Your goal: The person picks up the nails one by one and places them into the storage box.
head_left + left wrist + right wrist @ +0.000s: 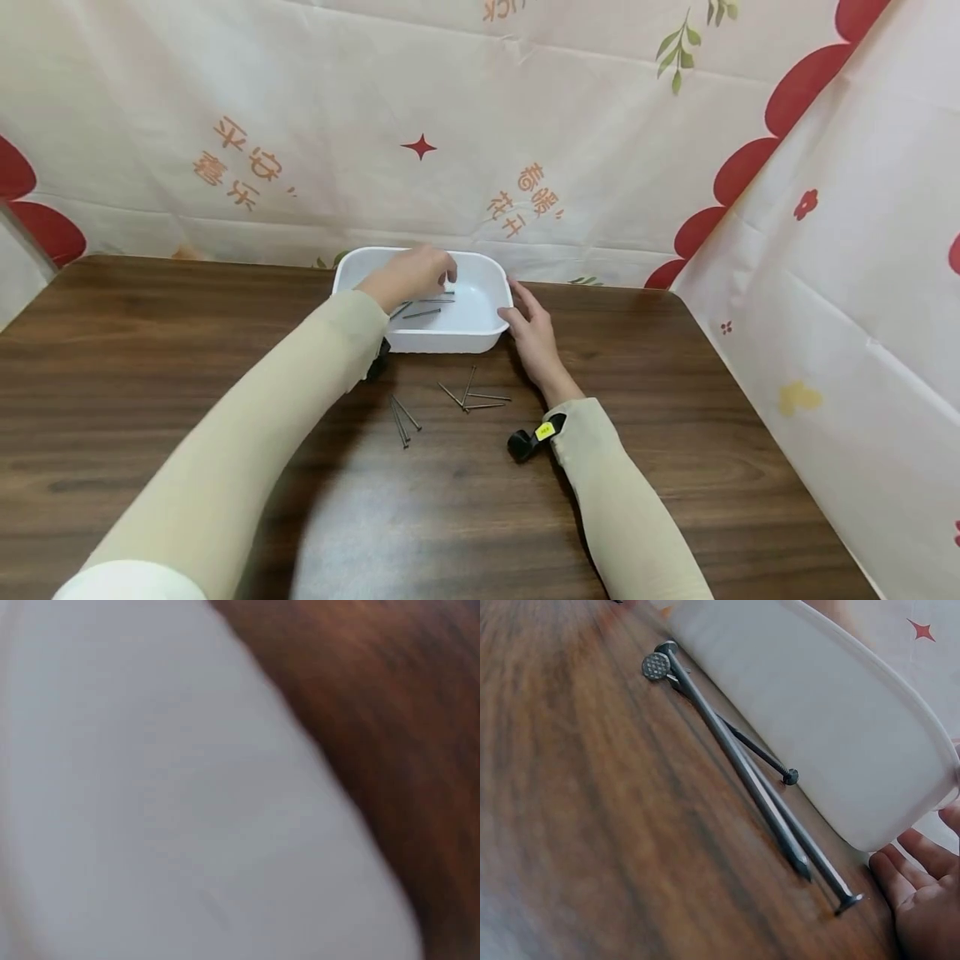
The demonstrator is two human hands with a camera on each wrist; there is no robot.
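Observation:
A white plastic tray (pixel 450 342) stands at the far edge of the table with several nails (pixel 422 313) on its floor. My left hand (pixel 416 273) reaches over its near wall, fingers bent downward just above the nails; whether they pinch one is hidden. Around the tray's right end, my right hand (pixel 534 333) grips the rim, thumb on top and fingers along the outside. In the right wrist view its fingers (pixel 900 874) touch the outer wall. Only the tray's blurred white wall (pixel 172 780) and brown wood fill most of the left wrist view.
Several loose nails (pixel 472 396) lie on the wooden table (pixel 420 517) in front of the tray, crossing one another. A smaller group of nails (pixel 401 421) lies to their left. A patterned cloth (pixel 360 108) hangs right behind the table's far edge.

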